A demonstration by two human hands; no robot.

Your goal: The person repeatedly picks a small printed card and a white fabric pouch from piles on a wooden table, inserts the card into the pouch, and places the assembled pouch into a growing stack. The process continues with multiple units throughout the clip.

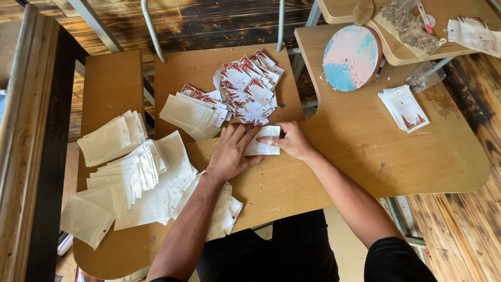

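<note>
A curved wooden desk [360,156] carries a small stack of cards [404,108] and a round pink-and-blue disc [350,57]. Wooden boards [112,83] beside it hold heaps of clear pouches [135,177] and printed cards [248,86].

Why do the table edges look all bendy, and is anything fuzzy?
Head view: the wide lens bows the light brown wooden desk and the wood beam at left; light is soft and even, with faint shadows under both hands; the left hand, right hand and small white packet look sharp.
</note>
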